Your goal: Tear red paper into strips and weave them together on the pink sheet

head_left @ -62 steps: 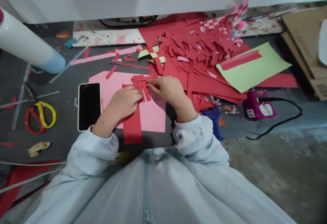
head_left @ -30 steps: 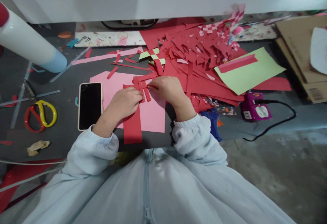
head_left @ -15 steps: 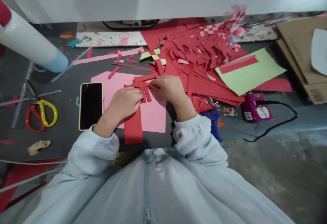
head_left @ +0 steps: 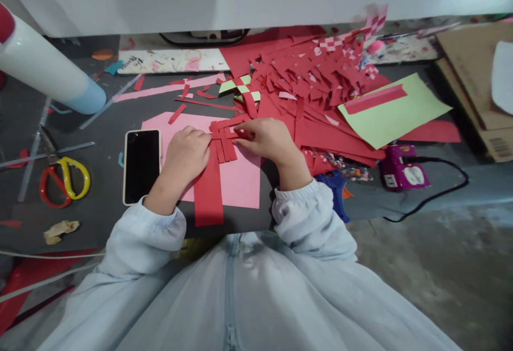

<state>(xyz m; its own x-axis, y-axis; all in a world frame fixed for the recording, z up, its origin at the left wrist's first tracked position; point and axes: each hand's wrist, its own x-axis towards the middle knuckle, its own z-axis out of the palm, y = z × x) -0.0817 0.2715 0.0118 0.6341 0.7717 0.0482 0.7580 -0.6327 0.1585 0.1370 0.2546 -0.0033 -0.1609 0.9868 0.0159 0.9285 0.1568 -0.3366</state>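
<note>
While the left hand (head_left: 187, 153) rests with curled fingers against the left side of the woven strips (head_left: 224, 147), the right hand (head_left: 268, 140) has finger and thumb at their right ends; I cannot tell whether either hand is clamped on the paper. The strips lie over a pink sheet (head_left: 244, 185) near the middle of the worktop's (head_left: 100, 201) front edge, and a wide red strip (head_left: 208, 201) reaches toward that edge. The weave looks loose, so a sideways tug could pull one piece out of line, and the left sleeve (head_left: 156, 233) could shift the wide red strip by brushing its near end. Of containers, the white bottle (head_left: 52, 62) toward the left rear corner hides its contents, and the cardboard box (head_left: 476, 62) at the right end shows only outer faces.
</note>
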